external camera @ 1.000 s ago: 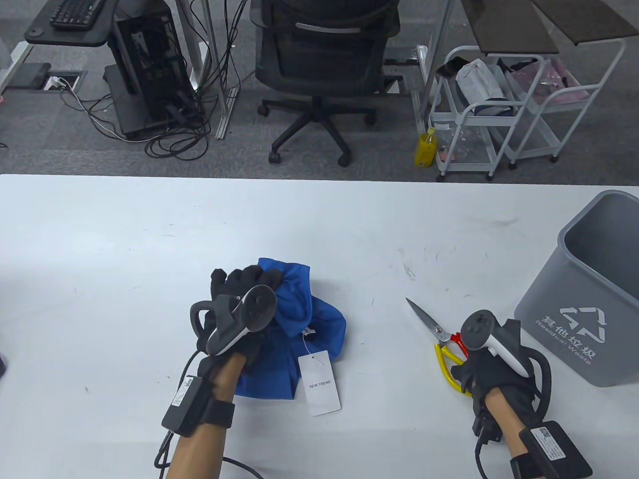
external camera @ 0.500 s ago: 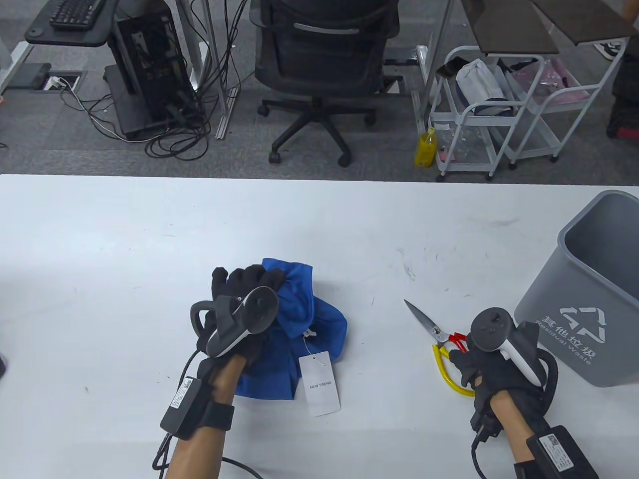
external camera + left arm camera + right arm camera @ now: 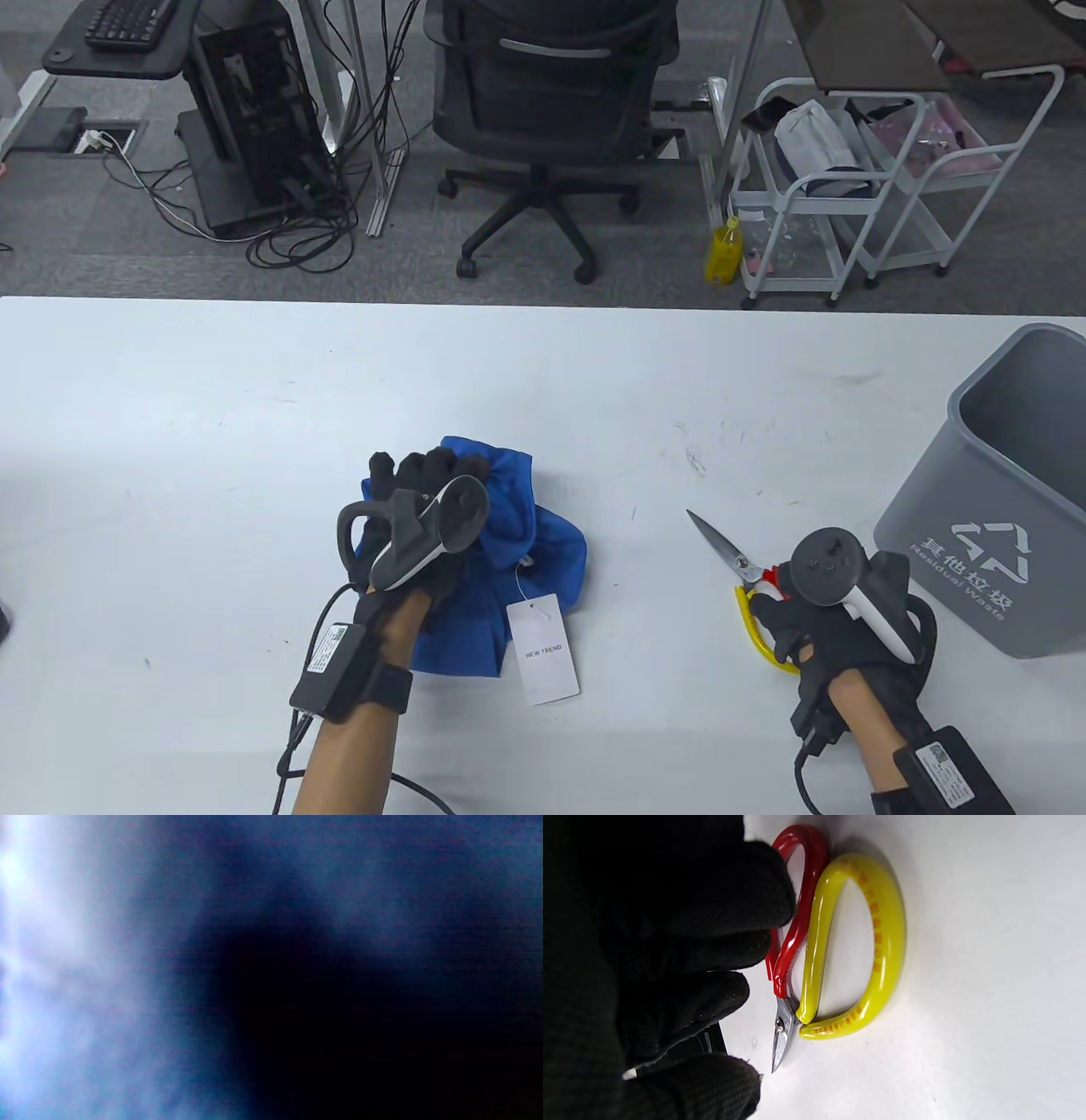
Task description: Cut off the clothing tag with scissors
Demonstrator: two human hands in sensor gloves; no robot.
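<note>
A bunched blue garment [image 3: 547, 552] lies on the white table [image 3: 212, 407]. Its white paper tag [image 3: 543, 649] lies flat at the garment's near side, on a thin string. My left hand [image 3: 424, 469] grips the top left of the garment, fingers curled over the cloth. The left wrist view is only blurred blue cloth [image 3: 339, 878]. The scissors [image 3: 728, 550] lie flat on the table, blades closed and pointing far-left. My right hand [image 3: 768, 607] rests over their handles. In the right wrist view my fingers [image 3: 742, 942] touch the red handle [image 3: 797, 912]; the yellow handle [image 3: 882, 942] lies bare.
A grey waste bin [image 3: 1010, 501] stands on the table at the right edge, close to my right hand. An office chair [image 3: 543, 110] and white wire carts [image 3: 848, 195] stand on the floor beyond the table's far edge.
My right hand has moved left and forward over the scissors' handles, covering more of the red one. My left hand has shifted slightly right on the garment. The tag has not moved.
</note>
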